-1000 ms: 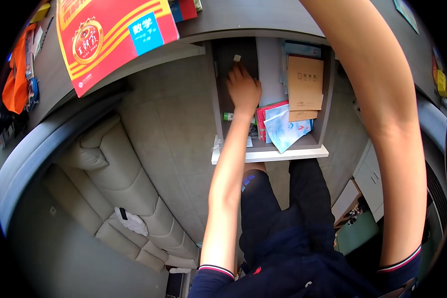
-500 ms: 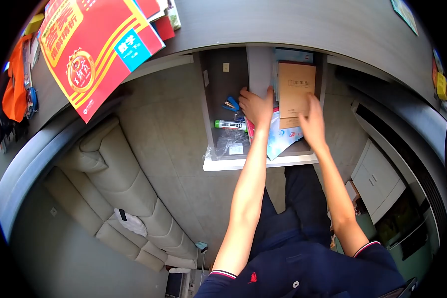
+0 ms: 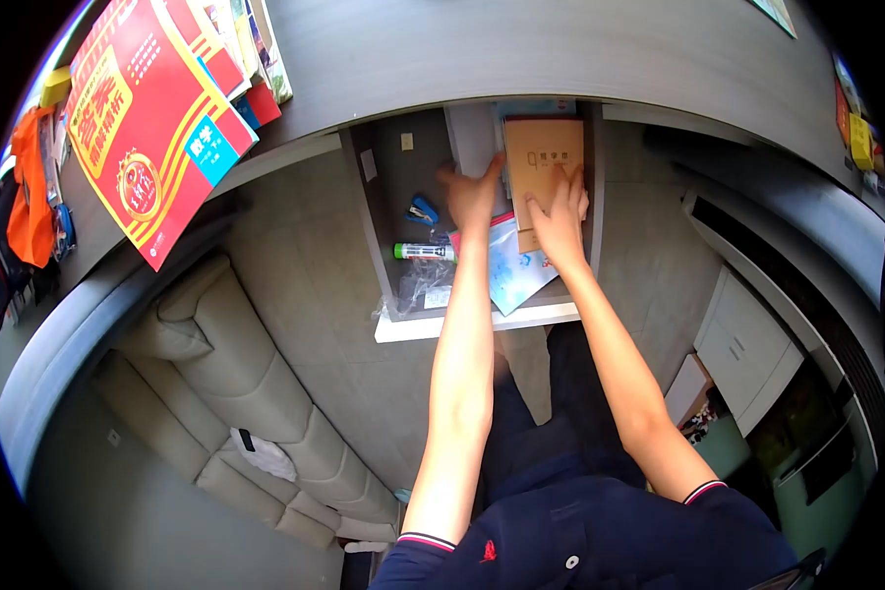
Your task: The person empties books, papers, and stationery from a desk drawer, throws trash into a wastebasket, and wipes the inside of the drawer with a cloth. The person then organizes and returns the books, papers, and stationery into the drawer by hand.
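Note:
An open drawer (image 3: 372,231) sits below the desk edge. My left hand (image 3: 473,200) is in its middle, thumb and fingers apart, over the near end of a flat pale grey object (image 3: 474,133). Whether it presses on that object I cannot tell. My right hand (image 3: 560,221) lies with fingers spread on a brown paper-covered notebook (image 3: 539,147). Under the notebook's near end is a light blue patterned booklet or folder (image 3: 517,275). Left of my left hand are a blue stapler (image 3: 422,210), a green-capped glue stick (image 3: 423,252) and crumpled clear plastic (image 3: 425,283).
A red workbook (image 3: 152,128) overhangs the desk (image 3: 442,49) edge at upper left, with more books behind it. An orange item (image 3: 32,187) lies further left. A beige sofa (image 3: 251,364) is at lower left, a white cabinet (image 3: 747,344) at right.
The view has shifted, so the drawer appears further left. My right hand has moved from the notebook's right edge onto its cover. My left hand stays near the pale grey object.

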Available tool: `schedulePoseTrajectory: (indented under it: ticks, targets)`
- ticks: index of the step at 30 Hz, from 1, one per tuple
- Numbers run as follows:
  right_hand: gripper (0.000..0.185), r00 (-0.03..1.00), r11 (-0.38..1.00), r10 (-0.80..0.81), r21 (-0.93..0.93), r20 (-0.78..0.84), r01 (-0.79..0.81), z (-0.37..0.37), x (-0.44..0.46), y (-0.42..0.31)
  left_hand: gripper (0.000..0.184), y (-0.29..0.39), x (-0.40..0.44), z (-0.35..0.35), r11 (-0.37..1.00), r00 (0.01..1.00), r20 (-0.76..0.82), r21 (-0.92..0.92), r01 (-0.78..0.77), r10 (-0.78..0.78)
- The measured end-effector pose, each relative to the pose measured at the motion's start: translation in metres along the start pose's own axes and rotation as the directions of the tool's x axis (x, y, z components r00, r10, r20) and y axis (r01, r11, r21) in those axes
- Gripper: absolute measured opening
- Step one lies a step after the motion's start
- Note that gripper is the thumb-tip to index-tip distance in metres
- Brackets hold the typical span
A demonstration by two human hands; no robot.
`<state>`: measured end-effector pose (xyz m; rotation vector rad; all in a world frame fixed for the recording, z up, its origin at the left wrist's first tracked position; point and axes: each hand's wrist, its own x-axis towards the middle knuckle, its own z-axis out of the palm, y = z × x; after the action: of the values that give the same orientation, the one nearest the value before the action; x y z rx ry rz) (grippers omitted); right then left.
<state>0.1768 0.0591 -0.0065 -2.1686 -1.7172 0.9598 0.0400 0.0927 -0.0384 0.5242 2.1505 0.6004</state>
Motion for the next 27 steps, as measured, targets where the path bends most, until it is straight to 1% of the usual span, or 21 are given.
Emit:
schedulePoseTrajectory:
  ticks: [1,3,4,6,7,9,10,11,13,14,15,16,17,18,19,21,22,23,24,25,27]
  targets:
    - [0.08,1.0,1.0,-0.003,-0.001,0.006,0.003,-0.002,0.001,0.001,0.097,0.009,-0.006,-0.004,1.0,1.0,-0.004,-0.001,0.005,-0.005]
    - [0.077,0.999,0.999,-0.014,0.03,0.03,0.013,-0.005,0.001,0.003,0.097,0.02,-0.017,-0.011,0.997,0.997,0.061,-0.049,0.057,-0.054]
    - [0.077,0.999,0.999,-0.018,0.033,0.038,0.016,-0.006,0.0,0.004,0.097,0.017,-0.018,-0.013,0.997,0.997,0.054,-0.048,0.062,-0.059]
    - [0.075,0.999,0.997,0.028,0.068,0.036,-0.03,-0.008,0.0,0.004,0.094,0.014,-0.015,-0.018,0.997,0.989,0.132,-0.004,0.076,-0.074]
    - [0.075,0.999,0.997,0.024,0.07,0.037,-0.026,-0.008,-0.002,0.004,0.094,0.011,-0.013,-0.018,0.997,0.989,0.127,-0.006,0.076,-0.075]
    - [0.073,0.999,0.997,0.014,0.072,0.048,-0.018,-0.01,-0.009,0.006,0.084,0.005,-0.008,-0.015,0.987,0.979,0.16,0.113,0.112,-0.129]
    - [0.073,0.999,0.998,0.007,0.069,0.042,-0.01,-0.011,-0.01,0.007,0.084,0.002,-0.008,-0.01,0.989,0.979,0.161,0.104,0.107,-0.123]
    - [0.073,0.999,0.998,-0.006,0.057,0.051,0.003,-0.011,-0.013,0.009,0.083,-0.004,-0.013,-0.006,0.973,0.997,-0.022,0.22,-0.071,0.078]
    - [0.072,0.998,0.999,-0.017,0.04,0.064,0.014,-0.013,-0.016,0.015,0.082,-0.019,-0.015,0.0,0.909,0.941,-0.175,0.359,-0.212,0.289]
    - [0.072,0.997,0.998,-0.029,0.065,0.077,0.024,-0.013,-0.016,0.017,0.076,-0.025,-0.007,0.0,0.97,0.974,0.007,0.089,-0.226,0.227]
    - [0.071,0.995,0.996,-0.039,0.089,0.09,0.03,-0.014,-0.016,0.018,0.071,-0.028,0.0,-0.003,0.968,0.957,0.204,-0.182,-0.171,0.207]
    - [0.071,0.996,0.996,-0.038,0.085,0.086,0.03,-0.015,-0.017,0.019,0.071,-0.02,0.006,-0.011,0.968,0.956,0.207,-0.186,-0.171,0.209]
    - [0.071,0.993,0.997,-0.028,0.072,0.115,0.019,-0.014,-0.016,0.019,0.063,-0.01,0.016,-0.019,0.968,0.911,0.401,-0.25,0.007,0.097]
    - [0.071,0.99,0.998,-0.019,0.059,0.139,0.01,-0.014,-0.014,0.019,0.056,-0.005,0.023,-0.022,0.943,0.81,0.586,-0.276,0.187,0.01]
    - [0.071,0.992,0.998,-0.022,0.056,0.128,0.015,-0.015,-0.012,0.02,0.056,-0.003,0.026,-0.021,0.942,0.808,0.588,-0.282,0.18,0.022]
    - [0.07,0.983,0.995,-0.093,-0.018,0.159,0.097,-0.015,-0.013,0.019,0.061,0.003,0.026,-0.02,0.902,0.718,0.673,-0.403,0.155,0.177]
    - [0.069,0.983,0.996,-0.092,-0.002,0.157,0.093,-0.017,-0.014,0.016,0.061,0.008,0.024,-0.017,0.901,0.713,0.678,-0.404,0.156,0.18]
    - [0.069,0.982,0.996,-0.092,-0.008,0.163,0.094,-0.018,-0.016,0.017,0.061,0.012,0.021,-0.013,0.908,0.72,0.656,-0.409,0.089,0.225]
    - [0.068,0.98,0.993,-0.119,0.044,0.161,0.114,-0.018,-0.015,0.023,0.061,0.017,0.017,-0.01,0.907,0.732,0.624,-0.421,0.022,0.272]
    - [0.067,0.975,0.984,-0.162,0.099,0.154,0.148,-0.016,-0.007,0.029,0.061,0.014,0.023,-0.001,0.897,0.747,0.602,-0.443,0.019,0.282]
    - [0.065,0.969,0.982,-0.187,0.068,0.161,0.178,-0.018,0.006,0.03,0.055,0.02,0.028,0.007,0.947,0.836,0.484,-0.298,-0.12,0.259]
